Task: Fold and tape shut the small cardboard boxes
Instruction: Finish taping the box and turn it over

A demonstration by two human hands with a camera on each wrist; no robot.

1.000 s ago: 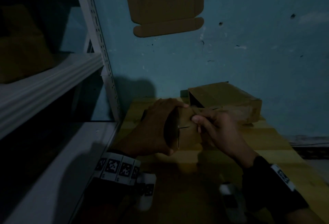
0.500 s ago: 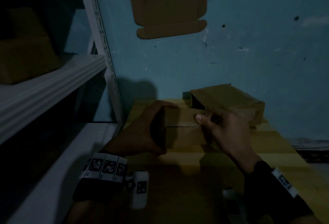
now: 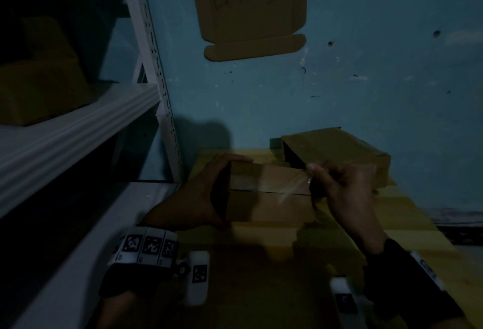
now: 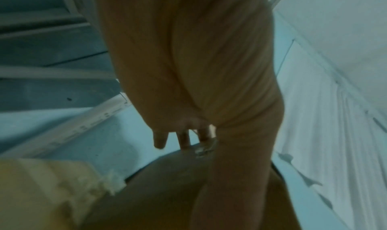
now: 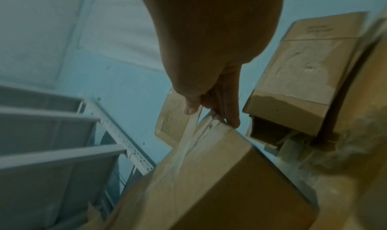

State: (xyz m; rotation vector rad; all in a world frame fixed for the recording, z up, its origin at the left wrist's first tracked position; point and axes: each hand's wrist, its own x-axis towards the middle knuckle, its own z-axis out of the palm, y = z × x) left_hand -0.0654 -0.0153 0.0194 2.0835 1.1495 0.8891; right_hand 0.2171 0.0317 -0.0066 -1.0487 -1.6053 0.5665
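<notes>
A small brown cardboard box [image 3: 271, 205] lies on the yellow wooden table [image 3: 261, 258] with its flap seam facing up. My left hand [image 3: 222, 192] grips its left end, fingers over the far edge and thumb on the near side. My right hand [image 3: 313, 179] is at the box's right end and pinches a strip of clear tape [image 3: 292, 186] that runs along the seam. In the right wrist view my right hand [image 5: 211, 117] holds the tape [image 5: 186, 144] above the box [image 5: 209, 192]. In the left wrist view the fingers [image 4: 184, 139] of my left hand curl over the box [image 4: 157, 192].
A larger cardboard box [image 3: 339, 150] sits behind at the back right, its dark open end facing left. A flattened carton [image 3: 251, 9] is stuck on the blue wall. A white metal rack [image 3: 78, 130] stands to the left, with a box [image 3: 39, 80] on its shelf.
The small box was turned from end-on to lying flat with the seam up. My right hand moved to the right along the seam, drawing the tape with it.
</notes>
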